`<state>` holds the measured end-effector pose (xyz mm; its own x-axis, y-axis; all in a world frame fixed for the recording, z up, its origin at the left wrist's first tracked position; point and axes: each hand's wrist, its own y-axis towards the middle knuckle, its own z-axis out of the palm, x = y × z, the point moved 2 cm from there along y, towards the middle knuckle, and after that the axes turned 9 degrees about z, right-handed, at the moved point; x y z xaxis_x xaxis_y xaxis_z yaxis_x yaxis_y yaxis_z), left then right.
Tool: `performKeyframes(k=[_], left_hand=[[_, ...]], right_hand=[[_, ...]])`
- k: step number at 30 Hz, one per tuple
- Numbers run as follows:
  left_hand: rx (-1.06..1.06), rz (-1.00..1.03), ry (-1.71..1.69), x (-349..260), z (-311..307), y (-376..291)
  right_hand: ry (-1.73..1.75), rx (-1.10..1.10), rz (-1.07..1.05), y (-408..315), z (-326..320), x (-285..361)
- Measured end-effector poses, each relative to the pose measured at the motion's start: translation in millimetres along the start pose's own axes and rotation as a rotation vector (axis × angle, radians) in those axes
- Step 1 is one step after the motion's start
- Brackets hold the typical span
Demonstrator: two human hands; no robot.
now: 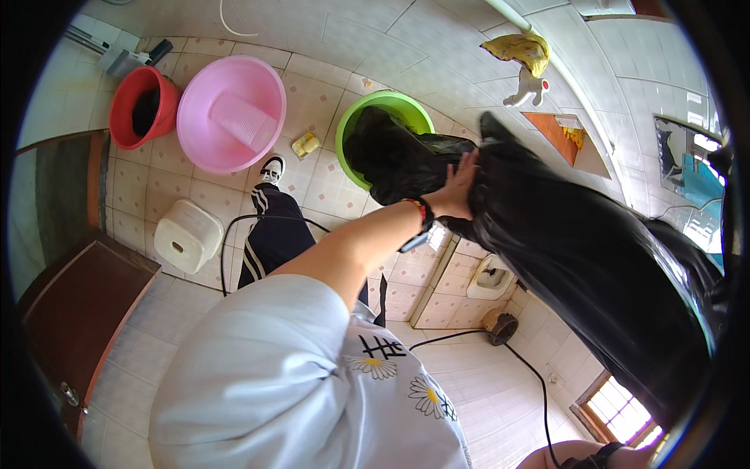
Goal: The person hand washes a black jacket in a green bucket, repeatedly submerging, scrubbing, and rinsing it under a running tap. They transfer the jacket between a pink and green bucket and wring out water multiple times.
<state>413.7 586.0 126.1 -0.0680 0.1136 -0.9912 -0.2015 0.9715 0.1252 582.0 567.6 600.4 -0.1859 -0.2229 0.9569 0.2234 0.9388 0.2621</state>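
A long, glossy black garment (pixel 574 234), probably a jacket, hangs across the right side of the view. Its lower part is bunched inside a green plastic basin (pixel 410 105) on the tiled floor, spilling over the rim. My left hand (pixel 457 190) presses against the garment beside the basin, its fingers extended and spread on the black fabric. A dark watch and a red-and-yellow bracelet circle that wrist. At the lower right only part of my right arm shows; the right hand is out of view. The garment's upper end runs beyond the right rim.
A pink basin (pixel 196 126) with a ribbed washboard surface stands beside a red bucket (pixel 123 114). Yellow soap (pixel 306 145) lies nearby. A white stool (pixel 187 234) is at left. A yellow cloth (pixel 527 50) hangs over a tap (pixel 524 91). A squat toilet (pixel 491 277) lies beyond.
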Motion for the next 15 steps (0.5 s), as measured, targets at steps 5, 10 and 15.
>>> performKeyframes(k=[5,10,15], left_hand=[[0.413,0.045,0.011,5,29,3],[0.149,-0.089,-0.223,47,33,-52],[-0.094,-0.257,-0.495,66,15,-97]], right_hand=[[-0.013,0.057,0.009,-12,10,0],[0.057,0.241,0.083,-19,47,-17],[0.222,0.612,0.262,-34,153,-52]])
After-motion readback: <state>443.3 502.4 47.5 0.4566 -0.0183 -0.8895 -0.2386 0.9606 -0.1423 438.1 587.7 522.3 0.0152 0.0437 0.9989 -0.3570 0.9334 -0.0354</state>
